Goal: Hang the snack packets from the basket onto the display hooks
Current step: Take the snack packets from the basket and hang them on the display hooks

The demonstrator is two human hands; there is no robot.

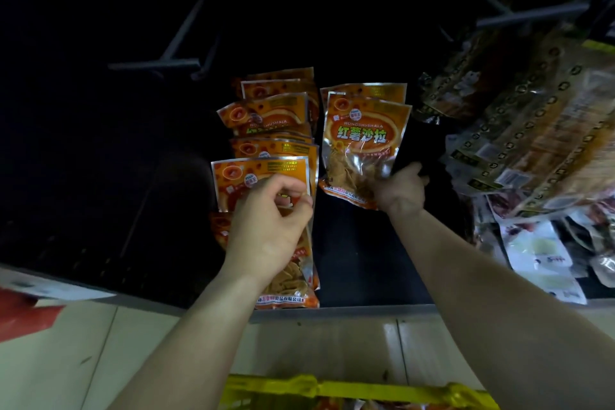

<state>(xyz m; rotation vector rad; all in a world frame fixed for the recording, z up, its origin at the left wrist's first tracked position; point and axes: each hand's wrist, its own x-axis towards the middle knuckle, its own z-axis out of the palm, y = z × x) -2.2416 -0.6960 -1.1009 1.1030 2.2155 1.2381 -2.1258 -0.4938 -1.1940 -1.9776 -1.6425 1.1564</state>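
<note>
Orange snack packets hang in two rows in front of a dark display wall. My left hand (271, 226) pinches the front packet of the left row (263, 173) with curled fingers. Several more orange packets (273, 110) hang behind it. My right hand (401, 191) grips the lower right corner of the front packet of the right row (361, 146), with one more packet behind it. The yellow basket (359, 391) sits at the bottom edge, its rim visible with some packets inside.
Grey empty display hooks (173, 58) stick out at upper left, another hook (529, 15) at upper right. Brown and white packets (532, 130) hang densely on the right. A red object (23, 313) lies at the left over the pale tiled floor.
</note>
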